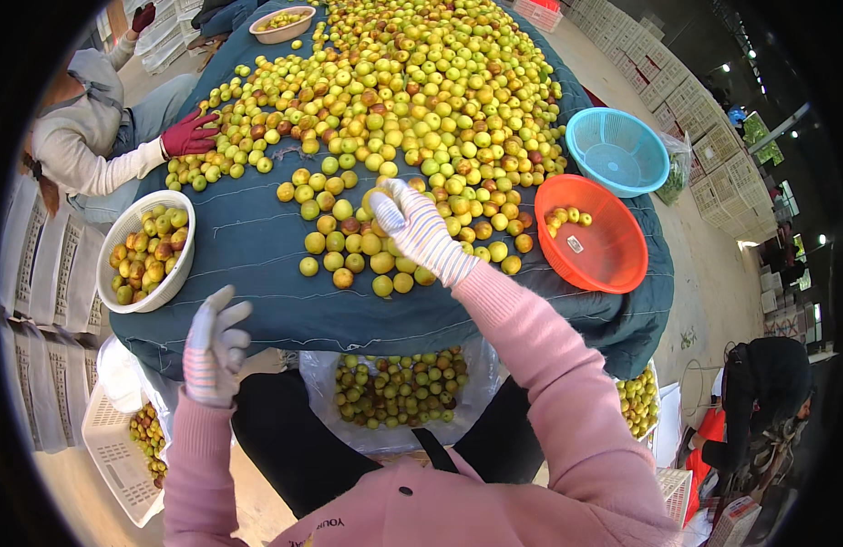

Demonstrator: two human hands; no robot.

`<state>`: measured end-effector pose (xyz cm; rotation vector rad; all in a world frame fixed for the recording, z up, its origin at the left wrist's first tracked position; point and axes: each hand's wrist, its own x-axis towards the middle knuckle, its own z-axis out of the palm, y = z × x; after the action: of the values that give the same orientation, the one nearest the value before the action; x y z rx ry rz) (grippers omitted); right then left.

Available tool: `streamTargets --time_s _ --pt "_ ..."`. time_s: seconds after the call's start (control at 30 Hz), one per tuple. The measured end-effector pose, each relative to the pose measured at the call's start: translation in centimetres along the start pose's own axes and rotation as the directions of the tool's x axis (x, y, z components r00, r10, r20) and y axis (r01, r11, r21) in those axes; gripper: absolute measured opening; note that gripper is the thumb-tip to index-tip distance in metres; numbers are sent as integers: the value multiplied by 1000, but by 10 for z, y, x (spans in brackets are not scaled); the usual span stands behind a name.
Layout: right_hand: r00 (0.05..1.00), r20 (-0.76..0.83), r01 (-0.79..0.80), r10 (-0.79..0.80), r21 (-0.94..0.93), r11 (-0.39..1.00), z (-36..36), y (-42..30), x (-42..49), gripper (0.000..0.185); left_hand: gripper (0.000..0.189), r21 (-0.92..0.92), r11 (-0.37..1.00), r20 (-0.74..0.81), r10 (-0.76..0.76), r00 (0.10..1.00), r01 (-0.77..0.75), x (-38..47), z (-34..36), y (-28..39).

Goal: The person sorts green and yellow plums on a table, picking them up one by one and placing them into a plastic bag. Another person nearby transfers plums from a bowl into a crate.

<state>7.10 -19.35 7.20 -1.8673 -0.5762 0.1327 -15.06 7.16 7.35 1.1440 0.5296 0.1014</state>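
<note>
A large heap of round yellow-green fruits [428, 89], some with brown patches, covers much of a table draped in blue quilted cloth [250, 239]. My right hand [418, 225], in a striped knit glove, reaches over the near fruits and has a yellow fruit [375, 202] at its fingertips. My left hand [216, 345], gloved alike, is raised at the table's near left edge with its fingers apart and nothing in it. A white basket [187, 263] of browner fruits is beyond it. To the right are a red plastic basket [616, 263] with several small fruits and a blue basket [620, 181].
A co-worker's hand [189, 135] in a dark red glove touches fruits at left. A pink basin [281, 34] is at the far left. Fruit fills a plastic-lined container [479, 424] between my knees. Crates flank the table, including a white one [114, 451] lower left.
</note>
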Motion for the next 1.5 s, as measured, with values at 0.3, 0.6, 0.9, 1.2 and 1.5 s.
streamTargets --time_s 0.3,0.6,0.9,1.2,1.5 --pt "965 72 239 -253 -643 728 -47 32 -60 60 35 -309 812 259 -430 865 496 46 168 -58" --pt "939 344 243 -1 -661 710 -70 52 -32 48 27 -96 889 114 -437 892 448 35 199 -116" --pt "855 504 491 -121 -713 500 -75 82 -6 45 27 -109 911 160 -379 911 398 36 204 -111" --pt "910 366 241 193 -848 472 -51 116 96 34 25 -109 911 211 -370 905 398 40 209 -116" --pt "938 220 -221 266 -207 953 -52 38 46 26 40 -286 818 142 -478 867 499 48 200 -95"
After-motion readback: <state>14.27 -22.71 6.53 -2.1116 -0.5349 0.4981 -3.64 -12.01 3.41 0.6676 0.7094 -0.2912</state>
